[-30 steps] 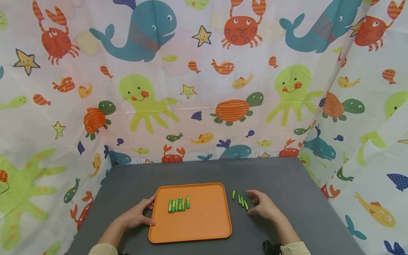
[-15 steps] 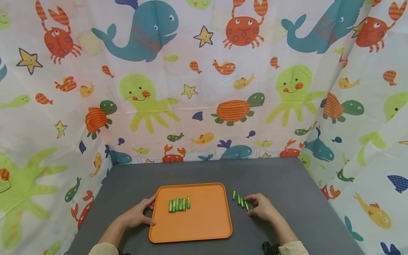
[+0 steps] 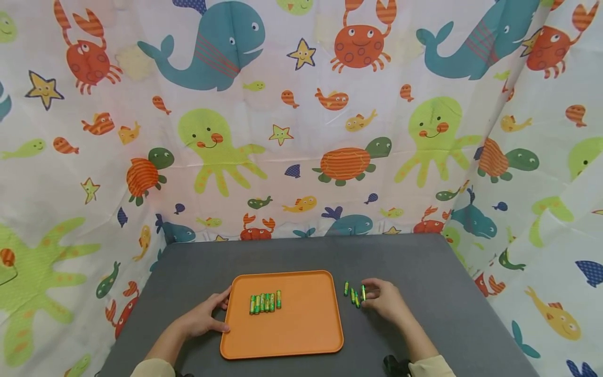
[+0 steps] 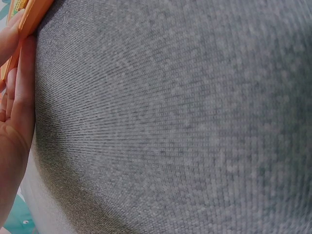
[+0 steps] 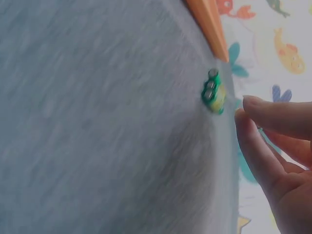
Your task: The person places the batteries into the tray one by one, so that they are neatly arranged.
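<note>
Small green-and-yellow batteries (image 3: 263, 303) stand in a row on the orange tray (image 3: 301, 335), several side by side. My left hand (image 3: 204, 317) holds the tray's left edge, thumb nearer me and fingers farther along the rim. To the right of the tray, my right hand (image 3: 386, 299) pinches one battery (image 3: 363, 292) between thumb and fingers, held upright above the table. Three more batteries (image 3: 352, 296) lie on the table just left of that hand. In the right wrist view, batteries (image 5: 212, 92) show beyond the fingertips, with the held one mostly hidden.
A grey tabletop (image 3: 301, 254) surrounds the tray. Behind it and at both sides hangs a white curtain (image 3: 301, 167) printed with sea animals. In the right wrist view, a corner of the tray (image 5: 209, 24) stands close to the loose batteries.
My right hand has closed on the nearest battery at the right end of the row and lifted it slightly away and up. The left hand and tray have stayed put.
</note>
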Demonstrator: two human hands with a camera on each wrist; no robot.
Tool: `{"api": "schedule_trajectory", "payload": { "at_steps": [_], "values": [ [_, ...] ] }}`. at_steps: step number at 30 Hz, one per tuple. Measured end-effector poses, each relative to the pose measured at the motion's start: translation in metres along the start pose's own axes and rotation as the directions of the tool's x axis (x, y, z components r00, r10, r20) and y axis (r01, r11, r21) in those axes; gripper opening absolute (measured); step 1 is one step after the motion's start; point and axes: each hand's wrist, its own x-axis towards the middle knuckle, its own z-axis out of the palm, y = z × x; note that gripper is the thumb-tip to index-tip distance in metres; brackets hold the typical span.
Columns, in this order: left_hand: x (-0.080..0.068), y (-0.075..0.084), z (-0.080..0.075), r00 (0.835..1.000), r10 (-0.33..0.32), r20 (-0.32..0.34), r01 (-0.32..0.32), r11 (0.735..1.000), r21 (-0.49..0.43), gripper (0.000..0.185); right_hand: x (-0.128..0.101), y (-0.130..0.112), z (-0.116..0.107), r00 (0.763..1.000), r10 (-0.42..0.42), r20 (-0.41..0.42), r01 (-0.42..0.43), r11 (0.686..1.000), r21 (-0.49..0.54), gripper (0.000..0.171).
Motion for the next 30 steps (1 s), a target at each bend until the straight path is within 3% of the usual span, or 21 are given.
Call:
{"api": "schedule_trajectory", "payload": {
  "at_steps": [11,22,30],
  "values": [
    [0.000,0.001,0.002,1.000,-0.027,-0.006,0.027,1.000,-0.002,0.116,0.008,-0.044,0.029,0.993,-0.085,0.078,0.082,0.996,0.040,0.050],
    [0.001,0.000,0.002,1.000,-0.015,-0.003,0.015,1.000,0.012,0.116,0.018,-0.087,0.082,0.963,-0.204,0.174,0.192,0.978,0.085,0.049],
    [0.000,0.002,0.001,1.000,-0.023,-0.005,0.023,1.000,0.014,0.115,0.027,-0.095,0.126,0.951,-0.200,0.234,0.194,0.980,0.049,0.049]
  ]
}}
